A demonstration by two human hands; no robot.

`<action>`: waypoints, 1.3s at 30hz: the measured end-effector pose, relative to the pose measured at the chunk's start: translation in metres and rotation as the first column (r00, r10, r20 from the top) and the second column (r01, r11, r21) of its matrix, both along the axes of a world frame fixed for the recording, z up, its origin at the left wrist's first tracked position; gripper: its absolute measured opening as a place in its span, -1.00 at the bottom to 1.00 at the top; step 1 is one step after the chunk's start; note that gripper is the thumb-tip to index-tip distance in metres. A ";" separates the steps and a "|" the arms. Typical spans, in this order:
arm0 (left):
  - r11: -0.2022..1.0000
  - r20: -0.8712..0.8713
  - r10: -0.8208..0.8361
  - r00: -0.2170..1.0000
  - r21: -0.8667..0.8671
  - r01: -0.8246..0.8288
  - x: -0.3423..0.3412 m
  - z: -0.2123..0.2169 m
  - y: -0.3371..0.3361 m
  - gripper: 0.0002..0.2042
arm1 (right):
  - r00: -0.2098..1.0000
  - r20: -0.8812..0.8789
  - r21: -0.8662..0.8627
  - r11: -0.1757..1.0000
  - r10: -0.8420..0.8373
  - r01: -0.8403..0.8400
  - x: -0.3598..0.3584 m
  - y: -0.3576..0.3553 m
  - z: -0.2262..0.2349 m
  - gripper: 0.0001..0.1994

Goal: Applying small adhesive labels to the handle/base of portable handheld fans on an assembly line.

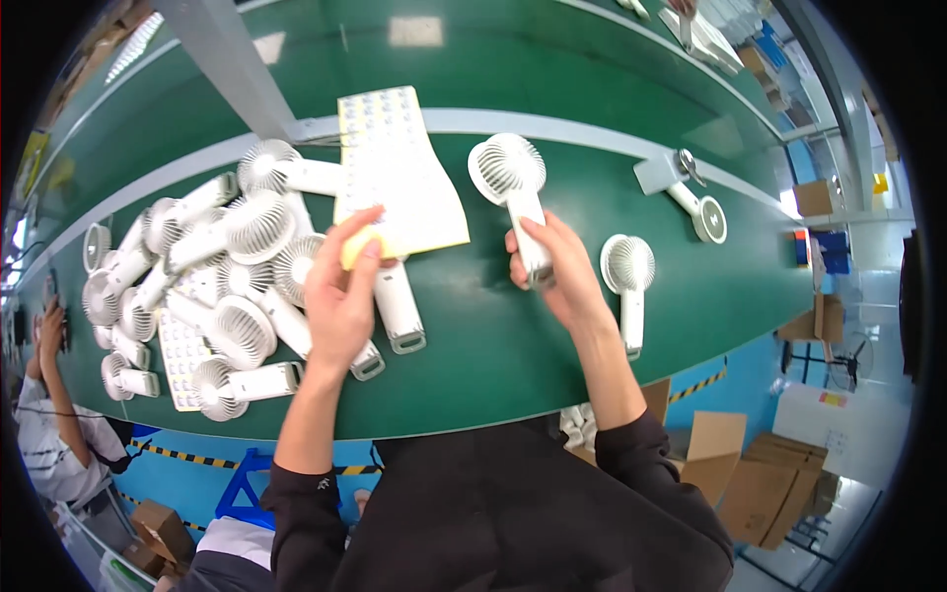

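This is a factory assembly line. A long green conveyor worktop [493, 345] carries a heap of identical white handheld fans [227, 286] and sheets of stickers [395, 168]. Cardboard boxes [779, 474] stack on the blue floor [750, 375], and another worker [49, 414] sits alongside.

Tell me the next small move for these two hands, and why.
Probably bring the left hand across to the white fan that the right hand grips by the handle: the left fingertips pinch something small and yellow at the sticker sheet.
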State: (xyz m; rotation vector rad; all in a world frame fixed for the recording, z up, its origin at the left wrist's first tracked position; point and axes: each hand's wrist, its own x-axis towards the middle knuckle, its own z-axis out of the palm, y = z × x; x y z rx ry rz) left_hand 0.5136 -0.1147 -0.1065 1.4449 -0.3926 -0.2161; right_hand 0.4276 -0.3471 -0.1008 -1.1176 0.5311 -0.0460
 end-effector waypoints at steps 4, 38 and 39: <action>0.999 0.016 -0.022 1.000 0.048 0.021 -0.003 0.003 0.005 -0.72 | 0.947 -0.112 -0.061 0.949 0.303 -0.310 0.102 -0.037 -0.011 -0.75; 0.996 -0.086 -0.083 0.993 0.031 0.086 -0.003 -0.006 -0.004 -0.77 | 0.997 0.005 -0.196 0.977 -0.082 0.081 -0.073 -0.024 0.002 -0.78; 0.996 -0.081 -0.092 0.992 0.009 0.093 -0.004 -0.005 -0.005 -0.76 | 0.997 0.009 -0.185 0.980 -0.073 0.073 -0.066 -0.017 0.004 -0.78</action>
